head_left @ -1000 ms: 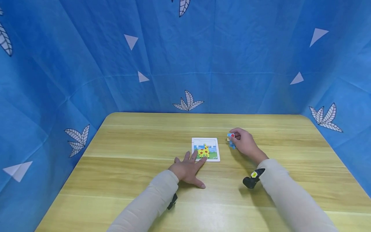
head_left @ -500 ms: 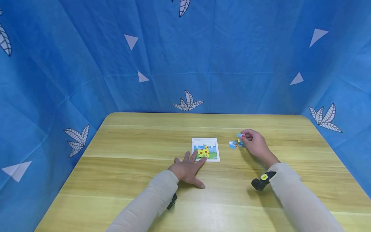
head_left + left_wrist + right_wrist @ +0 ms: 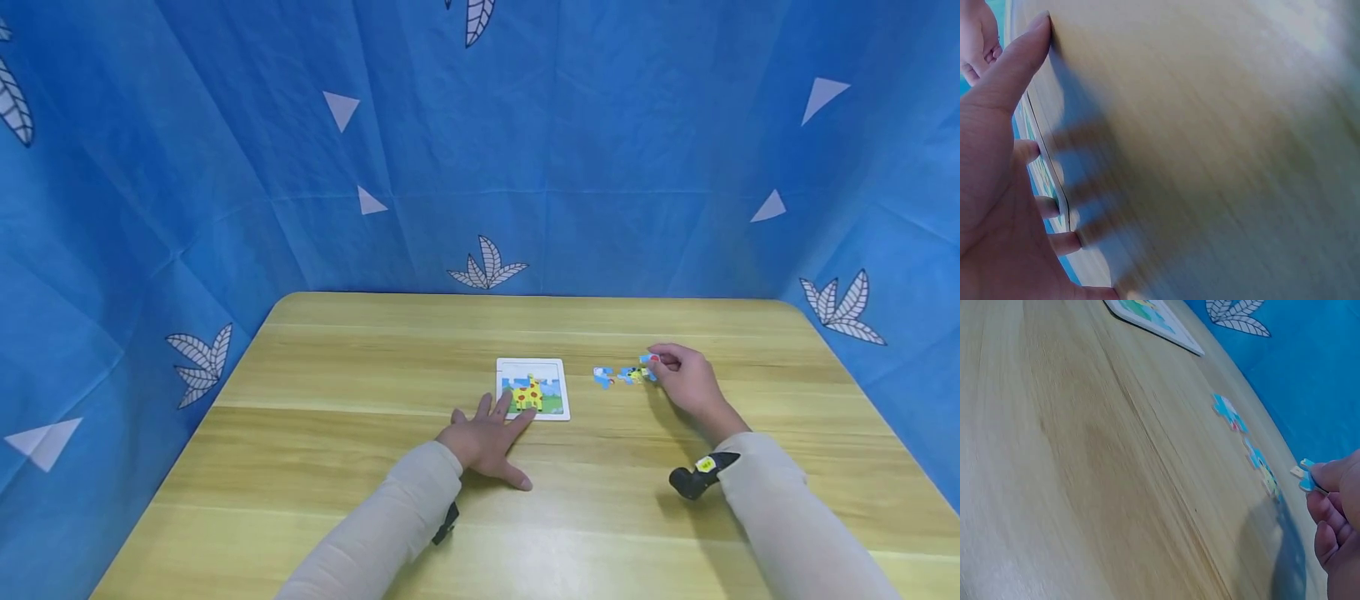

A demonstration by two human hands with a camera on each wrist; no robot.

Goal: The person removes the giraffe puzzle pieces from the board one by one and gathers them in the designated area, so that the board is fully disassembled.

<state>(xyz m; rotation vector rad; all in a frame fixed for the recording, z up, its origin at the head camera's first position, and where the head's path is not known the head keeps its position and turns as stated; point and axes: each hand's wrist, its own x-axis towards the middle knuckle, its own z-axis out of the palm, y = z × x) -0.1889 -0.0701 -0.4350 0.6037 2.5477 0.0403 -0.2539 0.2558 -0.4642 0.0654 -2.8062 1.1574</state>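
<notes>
A white-framed jigsaw puzzle (image 3: 562, 388) with a spotted yellow giraffe lies near the middle of the table; the top strip of its picture area is white. My left hand (image 3: 486, 442) rests with spread, straight fingers on the frame's near edge and the tabletop. To the right of the frame, my right hand (image 3: 692, 385) pinches a blue puzzle piece (image 3: 1307, 477) with a red spot between thumb and fingers, raised off the table. Beside it lie two loose pieces: a blue and white puzzle piece (image 3: 1229, 413) and a blue and yellow puzzle piece (image 3: 1262, 467).
The wooden table (image 3: 337, 367) carries the puzzle and pieces. A blue curtain (image 3: 630, 150) with leaf and triangle prints hangs behind and at both sides. Dark wrist cameras (image 3: 703, 475) stick out from the sleeves.
My right hand has moved right with the pinched piece, uncovering first one, then another loose piece on the table. My left hand has stayed put on the frame.
</notes>
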